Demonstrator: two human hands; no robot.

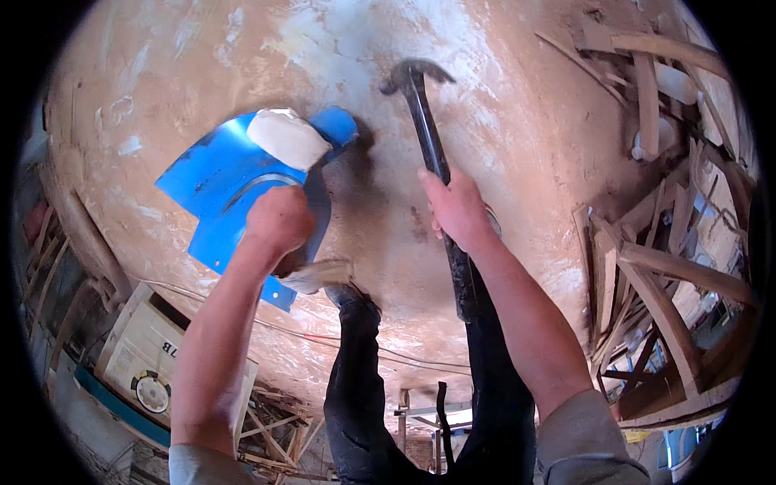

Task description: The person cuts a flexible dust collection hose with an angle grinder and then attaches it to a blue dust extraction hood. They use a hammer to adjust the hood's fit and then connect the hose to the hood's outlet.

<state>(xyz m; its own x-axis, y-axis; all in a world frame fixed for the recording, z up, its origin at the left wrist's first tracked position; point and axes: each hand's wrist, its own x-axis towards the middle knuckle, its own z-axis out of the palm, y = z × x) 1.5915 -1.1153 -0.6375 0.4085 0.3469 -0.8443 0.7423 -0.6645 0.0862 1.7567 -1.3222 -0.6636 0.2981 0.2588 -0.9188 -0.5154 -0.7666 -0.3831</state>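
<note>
My right hand [461, 212] is wrapped round the long black handle of a claw hammer [428, 129]. Its dark head points away from me, over the stained floor. To the left, my left hand [280, 218] is closed in a fist at the curved edge of a bent blue sheet [214, 174], seemingly gripping it. The fingers' undersides are hidden. An off-white block [288, 137] lies on the sheet's far part, beside a rounded blue end. Just below that hand, a blurred pale shape [319, 276] meets my dark trouser leg, perhaps a shoe.
Wooden offcuts and curved timber pieces [663, 299] are heaped along the right side. At lower left stands a cream-coloured box [141, 347] with a round dial. Thin cables [388, 353] cross the floor by my legs. More wood [81, 226] lies along the left edge.
</note>
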